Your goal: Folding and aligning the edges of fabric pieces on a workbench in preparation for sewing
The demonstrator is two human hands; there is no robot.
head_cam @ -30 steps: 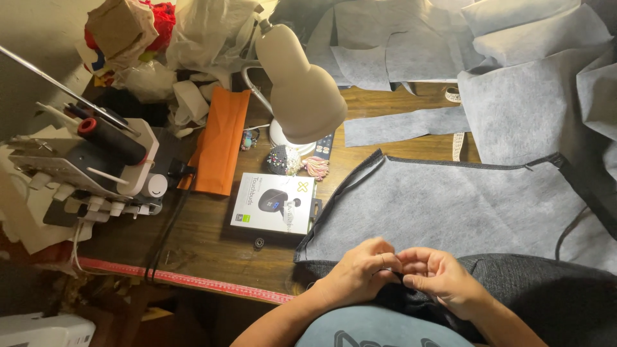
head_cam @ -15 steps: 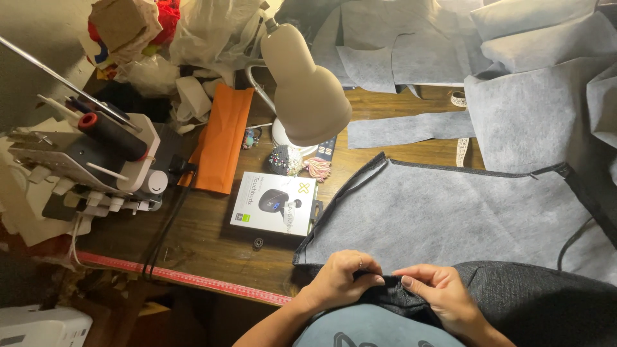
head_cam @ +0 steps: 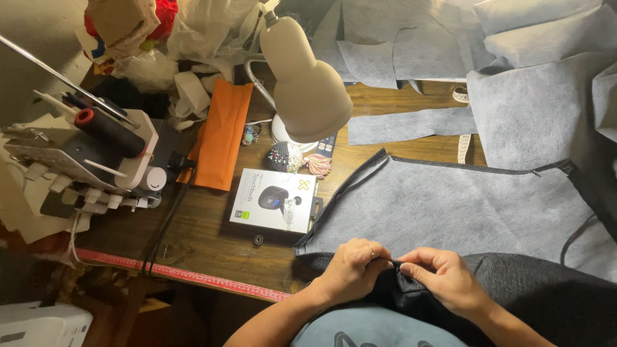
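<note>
Both hands pinching dark fabric at the near edge of the table.

I see my left hand (head_cam: 352, 270) and right hand (head_cam: 443, 279) meeting at the table's (head_cam: 212, 238) near edge, fingers curled shut, each pinching a fold of the dark grey fabric (head_cam: 533, 302) between thumb and fingertips; the pinched bit sits right between the two hands, where the fingertips almost touch. The rest of that fabric spills over the near edge toward my lap on the right. Just beyond the hands lies a light grey felt panel (head_cam: 463, 205) with a dark trimmed edge, flat on the table. A small boxed earbud package (head_cam: 275, 200) lies left of it, under a beige desk lamp (head_cam: 305, 83), and an orange cloth (head_cam: 220, 135) lies further left.
</note>
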